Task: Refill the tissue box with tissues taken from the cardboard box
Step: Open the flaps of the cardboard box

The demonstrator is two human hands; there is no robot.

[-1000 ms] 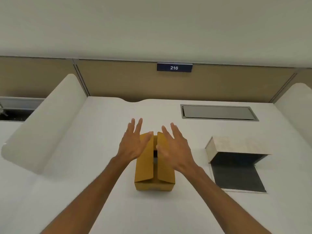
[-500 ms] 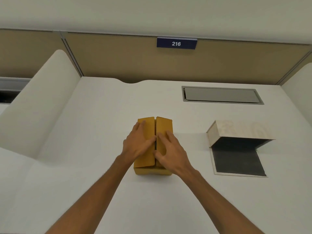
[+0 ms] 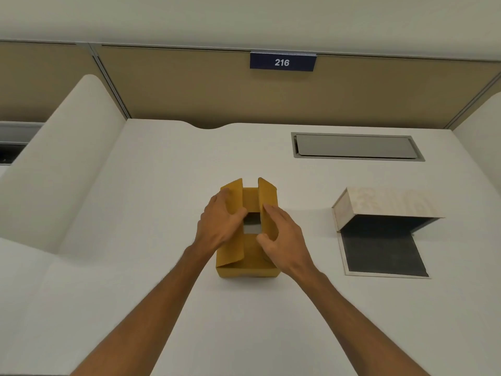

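White tabletop (image 3: 162,191), matte, evenly lit, no hard shadows. Rear edge has a shallow curved notch (image 3: 210,126) near centre. Behind it a tan partition panel (image 3: 206,90), framed in thin grey metal strips; a vertical grey seam (image 3: 111,82) divides it from the next panel on the left. Dark blue number plate (image 3: 282,62) clipped to the top rail, white digits "216". Above the rail, plain pale wall (image 3: 244,17). Grey rectangular hatch (image 3: 356,146) set flush in the tabletop, right rear, lid closed. White rounded side divider (image 3: 59,164) on the left; another white divider (image 3: 482,123) at right edge. Neighbouring bay at far left, dark, unclear.
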